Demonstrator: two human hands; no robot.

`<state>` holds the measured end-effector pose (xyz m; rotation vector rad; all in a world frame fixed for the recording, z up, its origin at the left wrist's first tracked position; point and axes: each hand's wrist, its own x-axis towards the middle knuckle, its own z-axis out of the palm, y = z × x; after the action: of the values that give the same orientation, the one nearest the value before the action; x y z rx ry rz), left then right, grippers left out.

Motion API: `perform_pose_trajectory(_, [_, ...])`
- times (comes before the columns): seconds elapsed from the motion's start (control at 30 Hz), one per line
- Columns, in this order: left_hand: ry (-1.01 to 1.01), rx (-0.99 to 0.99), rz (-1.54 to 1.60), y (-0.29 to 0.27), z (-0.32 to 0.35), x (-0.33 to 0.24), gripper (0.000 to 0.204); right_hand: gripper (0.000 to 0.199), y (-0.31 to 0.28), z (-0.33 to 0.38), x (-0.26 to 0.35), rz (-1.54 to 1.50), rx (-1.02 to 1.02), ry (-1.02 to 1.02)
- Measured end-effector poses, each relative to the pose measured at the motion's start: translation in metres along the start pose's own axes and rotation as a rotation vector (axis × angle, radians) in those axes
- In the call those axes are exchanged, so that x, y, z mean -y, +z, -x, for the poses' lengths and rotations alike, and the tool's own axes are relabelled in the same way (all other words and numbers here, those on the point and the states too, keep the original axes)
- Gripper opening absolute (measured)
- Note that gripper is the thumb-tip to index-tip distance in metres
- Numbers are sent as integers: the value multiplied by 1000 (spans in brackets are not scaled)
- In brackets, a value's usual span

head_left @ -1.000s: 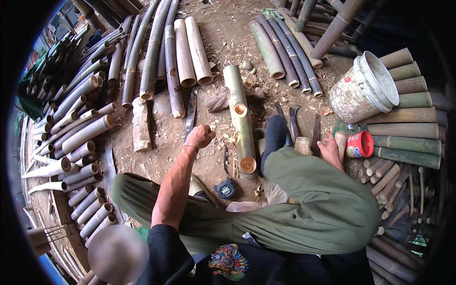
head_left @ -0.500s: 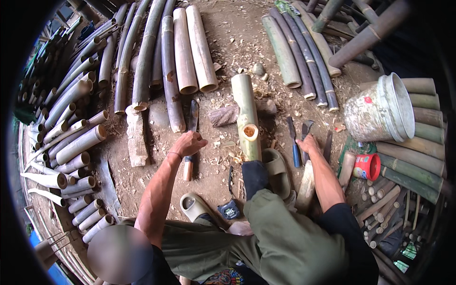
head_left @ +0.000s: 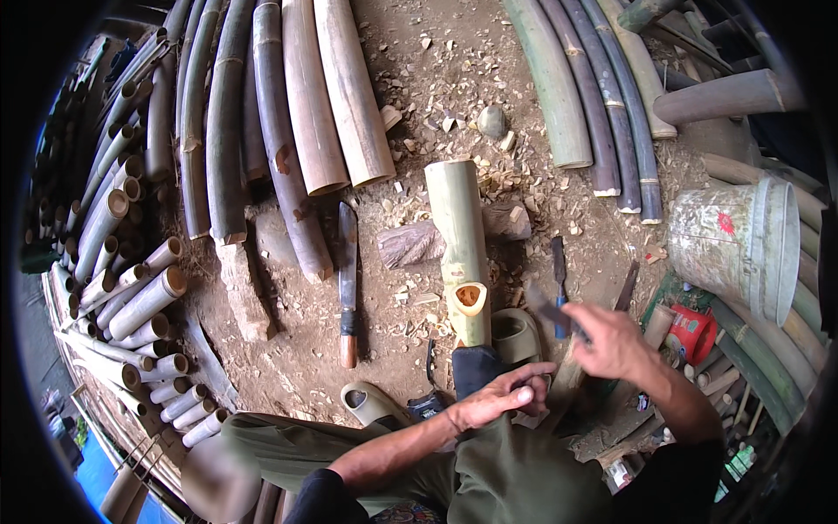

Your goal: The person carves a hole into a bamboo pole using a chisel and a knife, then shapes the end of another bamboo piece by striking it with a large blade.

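Observation:
A pale green bamboo piece (head_left: 467,214) with a carved round opening rests across a short log (head_left: 410,244), its near end by my dark-covered shin. In my right hand (head_left: 611,342) is a knife (head_left: 559,314), its dark blade blurred and pointing up and left. My left hand (head_left: 511,395) hovers above my knee, index finger stretched out, other fingers partly bent, with nothing visible in it. A long knife (head_left: 348,262) with a wooden handle lies on the ground to the left of the bamboo. The blue-handled chisel (head_left: 559,262) lies right of the bamboo, partly behind the held knife.
Long bamboo poles (head_left: 288,131) lie at the far left, with more poles (head_left: 567,96) at the far right. Cut tubes (head_left: 144,306) are stacked at left. A dirty white bucket (head_left: 729,249) and a red container (head_left: 692,332) stand at right. Wood chips cover the dirt.
My right hand has lifted the knife off the ground and drawn it nearer. My left hand has moved from beside the long knife to above my knee. The view has shifted.

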<state>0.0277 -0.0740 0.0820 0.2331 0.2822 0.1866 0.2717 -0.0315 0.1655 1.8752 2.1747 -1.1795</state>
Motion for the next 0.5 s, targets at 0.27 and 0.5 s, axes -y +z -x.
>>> perform_pose_trajectory(0.27, [144,-416,678,-18,-59,-6,74,43,15,-88,39,711,353,-319])
perform_pose_trajectory(0.5, [87,-628,661,-12,-41,-29,45,31,21,-94,30,150,481,-161])
